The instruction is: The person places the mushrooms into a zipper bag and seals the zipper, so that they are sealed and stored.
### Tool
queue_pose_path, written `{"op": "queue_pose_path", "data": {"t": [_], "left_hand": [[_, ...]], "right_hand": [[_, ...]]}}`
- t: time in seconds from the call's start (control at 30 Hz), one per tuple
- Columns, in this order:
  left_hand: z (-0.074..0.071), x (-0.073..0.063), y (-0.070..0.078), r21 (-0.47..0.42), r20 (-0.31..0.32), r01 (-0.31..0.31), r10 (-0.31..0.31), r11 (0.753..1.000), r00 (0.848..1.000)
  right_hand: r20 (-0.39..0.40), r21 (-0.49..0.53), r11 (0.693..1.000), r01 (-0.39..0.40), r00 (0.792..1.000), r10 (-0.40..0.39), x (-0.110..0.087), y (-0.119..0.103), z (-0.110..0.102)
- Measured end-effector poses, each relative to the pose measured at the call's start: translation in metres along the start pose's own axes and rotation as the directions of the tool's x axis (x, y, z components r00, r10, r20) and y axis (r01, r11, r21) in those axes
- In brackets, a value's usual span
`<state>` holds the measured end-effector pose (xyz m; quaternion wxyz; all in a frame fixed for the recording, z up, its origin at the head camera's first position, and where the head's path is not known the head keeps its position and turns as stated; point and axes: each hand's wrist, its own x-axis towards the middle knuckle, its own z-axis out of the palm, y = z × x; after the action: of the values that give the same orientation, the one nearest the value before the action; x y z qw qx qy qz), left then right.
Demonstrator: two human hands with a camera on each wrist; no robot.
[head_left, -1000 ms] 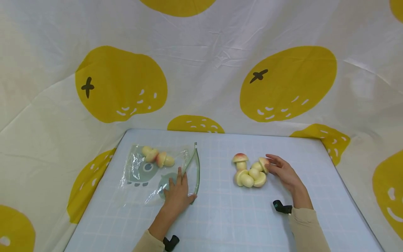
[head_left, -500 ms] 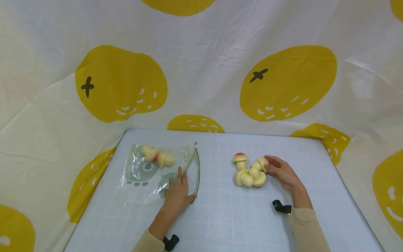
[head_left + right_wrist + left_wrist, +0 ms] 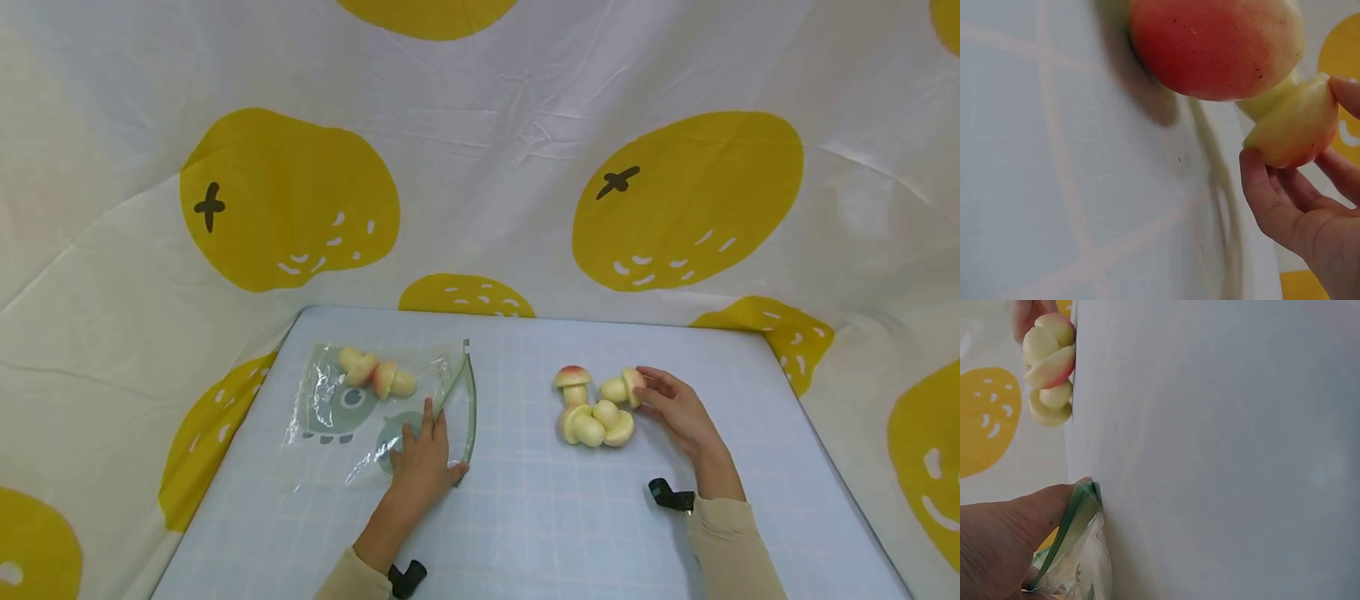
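Observation:
My left hand (image 3: 422, 468) rests with spread fingers on a clear zip bag (image 3: 315, 421) with a green print, its thumb at the green zip edge (image 3: 1063, 531). The bag's mouth gapes toward the right. Two toy mushrooms (image 3: 377, 374) lie within the bag's outline at its far side. My right hand (image 3: 684, 421) pinches the red-tinged cap of a toy mushroom (image 3: 1297, 128) between thumb and fingers, its stem pointing left. Beside it, one toy mushroom (image 3: 574, 385) stands upright, and several pale ones (image 3: 589, 430) lie clustered just nearer.
A pale checked cloth (image 3: 540, 533) covers the table. Behind it hangs a white curtain (image 3: 480, 192) with big yellow fruit prints. A black wrist camera (image 3: 671, 495) sits by the right sleeve, another black wrist camera (image 3: 407, 578) by the left.
The mushroom in my right hand has shifted slightly right and turned, its stem now more level and off the cluster. My left hand and the bag have stayed put.

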<state>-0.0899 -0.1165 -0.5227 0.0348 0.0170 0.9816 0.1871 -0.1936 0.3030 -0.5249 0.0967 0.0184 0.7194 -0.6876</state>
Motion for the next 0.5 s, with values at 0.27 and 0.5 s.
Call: {"op": "queue_pose_path", "data": {"t": [0.27,0.5], "left_hand": [[0.000,0.000,0.000,-0.003,-0.001,0.002,-0.002,1.000,1.000],[-0.001,-0.001,0.000,-0.002,0.003,0.008,-0.008,1.000,1.000]], "right_hand": [[0.003,0.074,0.996,0.041,0.999,-0.042,-0.005,-0.014,0.004],[0.000,0.052,0.997,0.064,0.998,-0.064,-0.015,-0.035,0.019]]}}
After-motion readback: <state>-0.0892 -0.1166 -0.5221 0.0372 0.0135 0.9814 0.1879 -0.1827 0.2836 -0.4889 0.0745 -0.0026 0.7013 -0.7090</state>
